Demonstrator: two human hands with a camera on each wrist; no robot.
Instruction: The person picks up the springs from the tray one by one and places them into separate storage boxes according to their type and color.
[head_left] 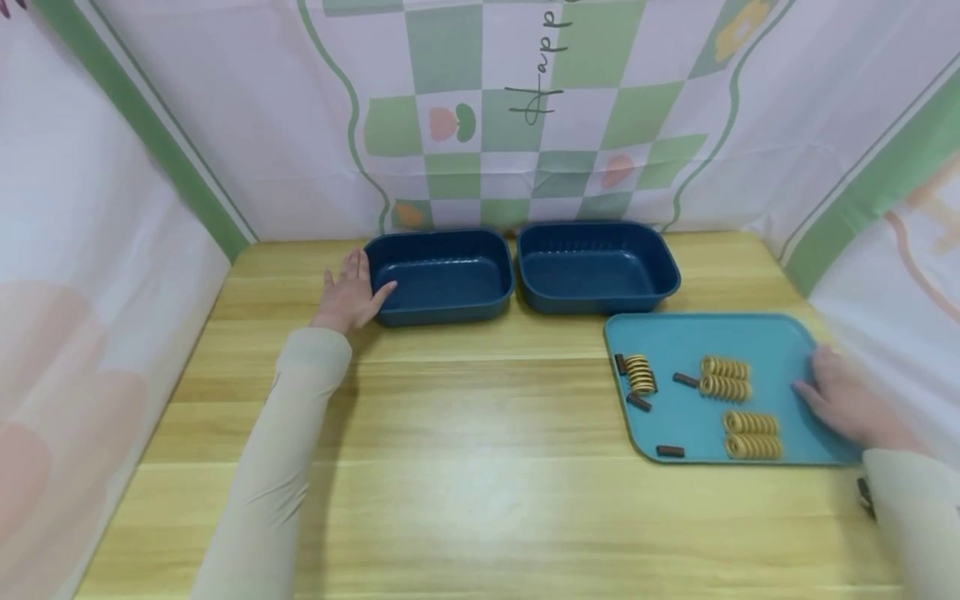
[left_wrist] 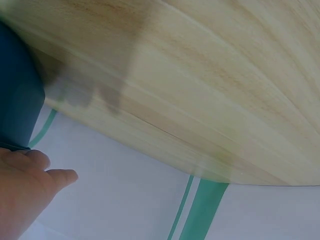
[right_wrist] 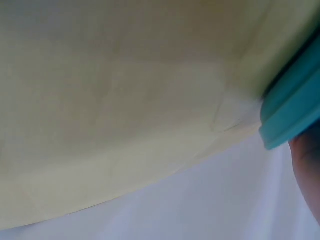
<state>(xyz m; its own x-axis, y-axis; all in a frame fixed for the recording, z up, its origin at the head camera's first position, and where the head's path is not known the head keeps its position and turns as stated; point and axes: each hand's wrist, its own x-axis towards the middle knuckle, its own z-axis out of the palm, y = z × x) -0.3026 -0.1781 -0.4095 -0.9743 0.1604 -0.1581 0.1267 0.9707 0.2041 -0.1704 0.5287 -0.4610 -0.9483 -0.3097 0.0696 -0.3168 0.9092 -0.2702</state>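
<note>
In the head view my left hand (head_left: 348, 293) rests against the left end of a dark blue rectangular bin (head_left: 442, 317). Its fingers lie fairly straight along the outside, and the thumb reaches over the rim. The left wrist view shows the hand (left_wrist: 27, 187) by the bin wall (left_wrist: 17, 90). At the right, my right hand (head_left: 851, 404) touches the right edge of a teal tray (head_left: 690, 333), thumb over the inner side; some fingers are hidden. On the tray lie stacked ring-shaped biscuits (head_left: 752, 435) and small dark brown sticks (head_left: 670, 452).
A second dark blue bin (head_left: 600, 304) stands right of the first, behind the tray. Both bins are near the back edge of the wooden table (head_left: 465, 467). Patterned cloth (head_left: 510, 183) hangs behind and at the sides. A small dark object (head_left: 866, 497) lies beside the right sleeve.
</note>
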